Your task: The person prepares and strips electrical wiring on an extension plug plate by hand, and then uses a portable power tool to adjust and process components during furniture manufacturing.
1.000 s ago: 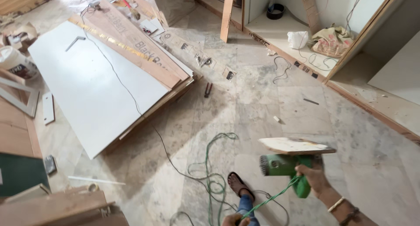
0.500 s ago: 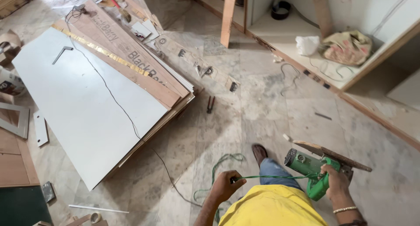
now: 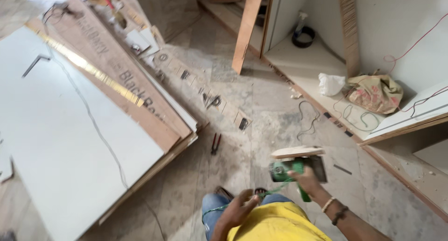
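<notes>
Nearest the camera, a green power tool (image 3: 289,172) with a flat wooden piece (image 3: 298,151) on top is held by the right hand (image 3: 305,179), whose fingers are closed around its body, just above the yellow shirt (image 3: 275,224). Its green cord (image 3: 242,200) is pinched in the left hand (image 3: 240,208), closed on it a little lower and to the left, so the two hands are kept apart. The tool is judged rigid and fairly heavy for one hand, best gripped at its body or handle, while the cord is soft and slack and is better guided than pulled. Beyond the hands, red-handled pliers (image 3: 215,143) lie on the dusty stone floor (image 3: 261,110). Left of them, a white board (image 3: 60,138) is stacked with brown plywood sheets (image 3: 126,82). Farthest off, an open cabinet shelf (image 3: 308,68) carries a crumpled sack (image 3: 375,92), a white cloth (image 3: 330,83) and loose wire.
</notes>
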